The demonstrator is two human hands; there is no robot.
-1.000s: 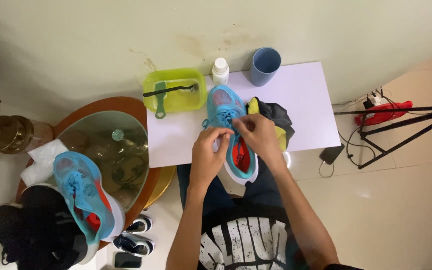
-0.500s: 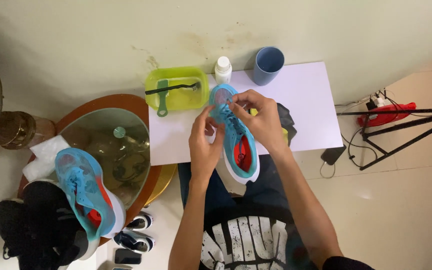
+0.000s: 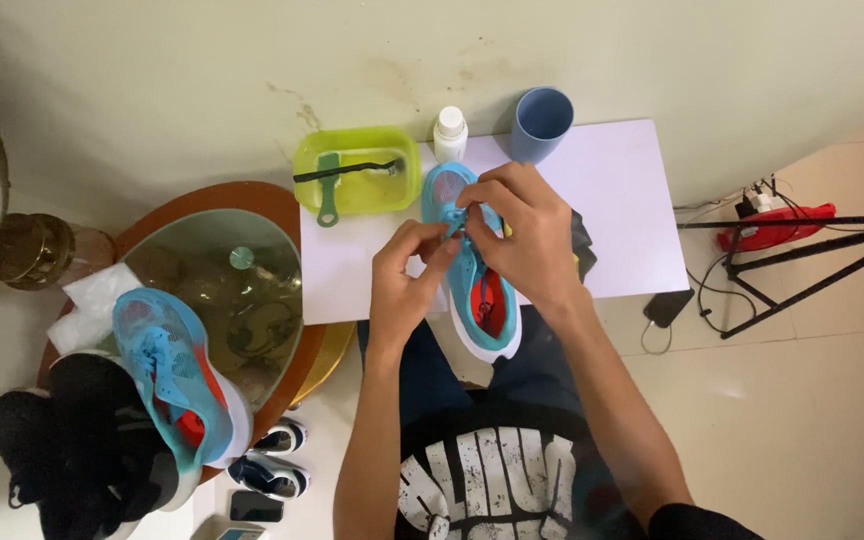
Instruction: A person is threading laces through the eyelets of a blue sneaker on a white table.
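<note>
Head view, looking straight down: one round wooden side table [image 3: 282, 200] with a glass top stands at the left, and beside it one white rectangular tabletop [image 3: 622, 200], smooth and matte. One black tripod [image 3: 802, 270] spreads its legs over the pale floor at the right. Two matching blue mesh sneakers show: one [image 3: 177, 375] lies on the side table with its red lining up, over a dark bundle, and the other sneaker [image 3: 472, 290] lies lengthwise on the near edge of the tabletop, toe toward the wall, heel overhanging the person's lap. One lime-green plastic tray [image 3: 392, 190], shallow and rounded at the corners, sits at the back left of the tabletop with one green-handled brush [image 3: 330, 188] laid across it. One blue plastic cup [image 3: 542, 120] and one small white bottle [image 3: 450, 130] stand upright behind the shoe, near each other but apart.

Both hands work over the shoe's laces. The left hand [image 3: 402, 290] curls beside the tongue, its fingers [image 3: 430, 243] pinched together on a lace. The right hand [image 3: 527, 240] arches over the middle of the shoe, its fingers [image 3: 477, 200] bent and closed on the laces near the toe end. The two hands almost touch at the fingertips.
</note>
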